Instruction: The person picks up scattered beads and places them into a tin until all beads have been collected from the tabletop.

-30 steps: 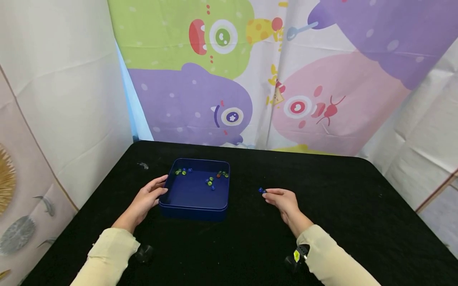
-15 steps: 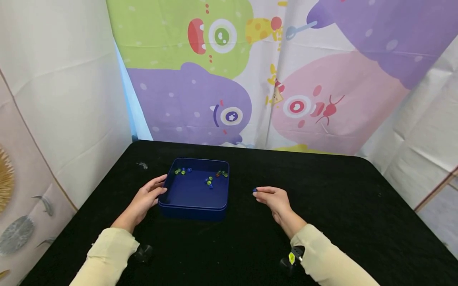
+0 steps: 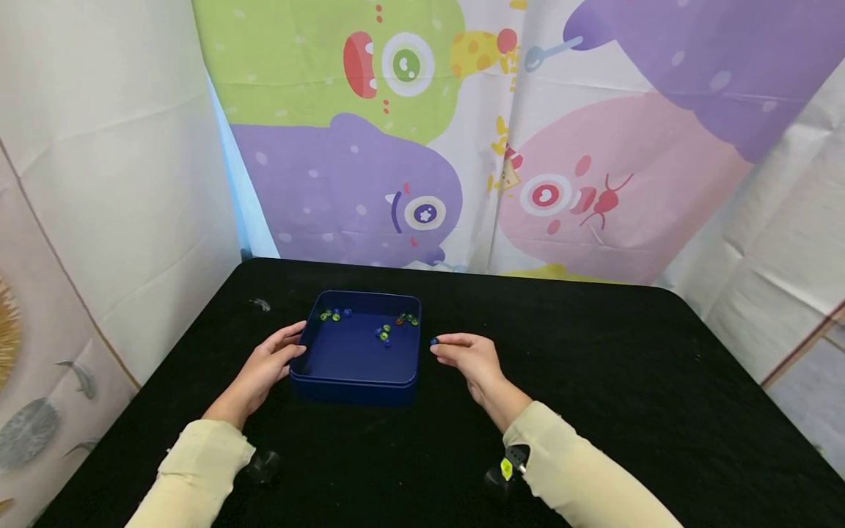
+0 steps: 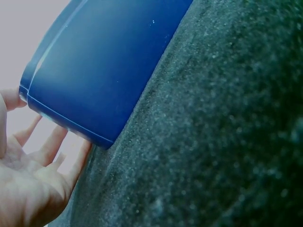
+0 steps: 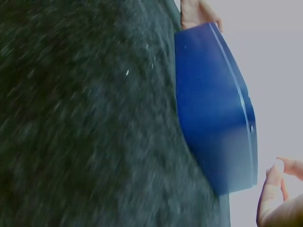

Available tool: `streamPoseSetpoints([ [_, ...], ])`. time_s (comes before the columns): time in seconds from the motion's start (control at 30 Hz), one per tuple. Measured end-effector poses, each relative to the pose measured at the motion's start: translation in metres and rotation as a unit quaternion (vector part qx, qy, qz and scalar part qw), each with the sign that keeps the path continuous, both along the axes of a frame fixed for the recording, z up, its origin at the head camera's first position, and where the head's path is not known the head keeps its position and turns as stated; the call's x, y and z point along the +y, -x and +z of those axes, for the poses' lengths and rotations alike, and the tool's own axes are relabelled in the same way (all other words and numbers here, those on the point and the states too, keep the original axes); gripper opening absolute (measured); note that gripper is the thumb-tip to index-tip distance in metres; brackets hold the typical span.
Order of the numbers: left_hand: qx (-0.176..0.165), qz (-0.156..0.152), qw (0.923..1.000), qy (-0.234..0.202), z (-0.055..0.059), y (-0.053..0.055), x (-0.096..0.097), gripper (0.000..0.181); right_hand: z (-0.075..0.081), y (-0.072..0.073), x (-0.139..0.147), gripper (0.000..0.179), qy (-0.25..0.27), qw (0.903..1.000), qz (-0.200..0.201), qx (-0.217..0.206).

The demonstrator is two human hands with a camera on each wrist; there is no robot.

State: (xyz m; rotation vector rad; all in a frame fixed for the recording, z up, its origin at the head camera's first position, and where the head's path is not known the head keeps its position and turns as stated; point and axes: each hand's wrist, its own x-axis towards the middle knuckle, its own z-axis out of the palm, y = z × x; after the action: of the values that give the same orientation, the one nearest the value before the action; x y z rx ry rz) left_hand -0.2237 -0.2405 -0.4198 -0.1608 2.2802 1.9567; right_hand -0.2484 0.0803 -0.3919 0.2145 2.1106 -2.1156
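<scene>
A square blue box (image 3: 356, 392) stands without a lid on the black table. Inside it lie several small glass marbles: a blue, green and yellow group (image 3: 336, 314) at the back left, another such cluster (image 3: 383, 334) near the middle, and an orange and green group (image 3: 407, 319) at the right wall. My left hand (image 3: 267, 367) rests against the box's left side, fingers extended along the outer wall and thumb near the rim. With thumb and fingertips my right hand (image 3: 472, 361) pinches a blue marble (image 3: 433, 342) just right of the box's right rim.
Black cloth (image 3: 594, 352) covers the table. A small clear scrap (image 3: 260, 304) lies behind the left hand. A cartoon curtain (image 3: 363, 183) hangs behind the far edge, with white cloth (image 3: 138, 169) at the left side.
My right hand has moved left with the blue marble, from the open table to beside the box. The left hand and box have stayed in place.
</scene>
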Motion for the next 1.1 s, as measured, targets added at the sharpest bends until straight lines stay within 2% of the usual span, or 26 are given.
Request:
streamPoseSetpoints([
  [0.27, 0.008, -0.006, 0.9999, -0.004, 0.0, -0.001, 0.001, 0.055, 0.004, 0.004, -0.026, 0.021, 0.0, 1.0, 0.008, -0.002],
  [0.67, 0.012, -0.003, 0.9999, 0.006, 0.0, -0.002, -0.001, 0.055, 0.009, 0.01, -0.064, 0.022, -0.005, 0.9993, 0.019, 0.033],
  [0.93, 0.01, -0.004, 0.9999, 0.008, 0.0, -0.001, -0.002, 0.054, 0.013, 0.011, -0.076, 0.014, -0.021, 0.9992, 0.005, 0.034],
  [1.1, 0.01, -0.005, 0.9999, 0.009, 0.001, -0.001, -0.001, 0.054, 0.015, 0.012, -0.079, 0.016, -0.029, 0.9992, -0.003, 0.029],
])
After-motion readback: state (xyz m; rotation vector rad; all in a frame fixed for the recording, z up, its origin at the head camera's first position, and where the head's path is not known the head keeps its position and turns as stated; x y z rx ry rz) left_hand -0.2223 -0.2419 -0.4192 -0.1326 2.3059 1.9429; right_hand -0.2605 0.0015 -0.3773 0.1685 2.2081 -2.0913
